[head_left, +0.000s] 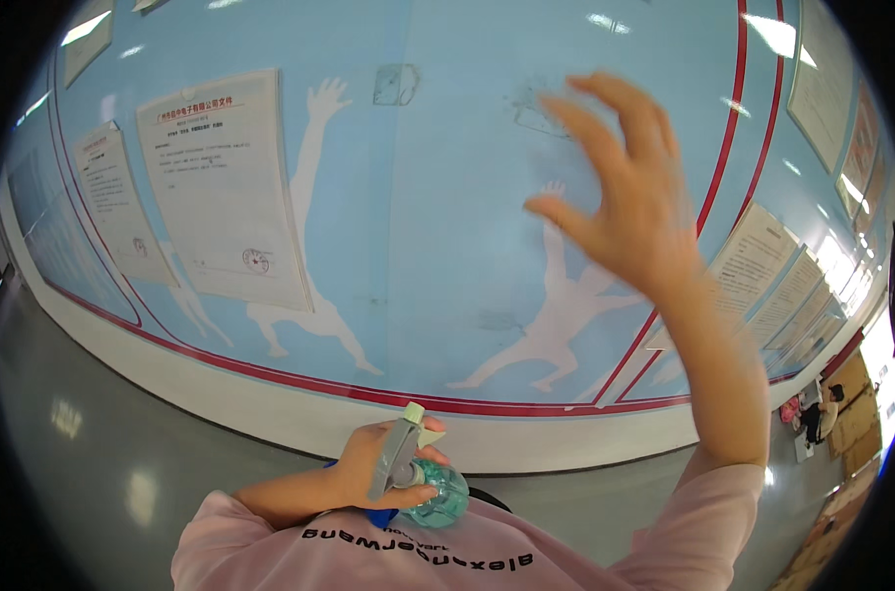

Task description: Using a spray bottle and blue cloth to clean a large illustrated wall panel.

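My left hand (366,463) is held close to my chest and grips a spray bottle (420,478) with a grey trigger head and a clear teal body; something blue shows just under the hand. My right hand (620,192) is raised high in front of the light blue wall (437,217), fingers spread and curled, holding nothing. It is blurred by motion and hovers near a faint smudged mark (536,108) on the wall; whether it touches the wall I cannot tell.
White paper notices (226,187) hang on the wall at left, more framed sheets (762,256) at right. White figure silhouettes and a red stripe (299,379) run along the wall above a white base. Grey glossy floor (102,443) lies below. A person (822,409) stands far right by cardboard boxes.
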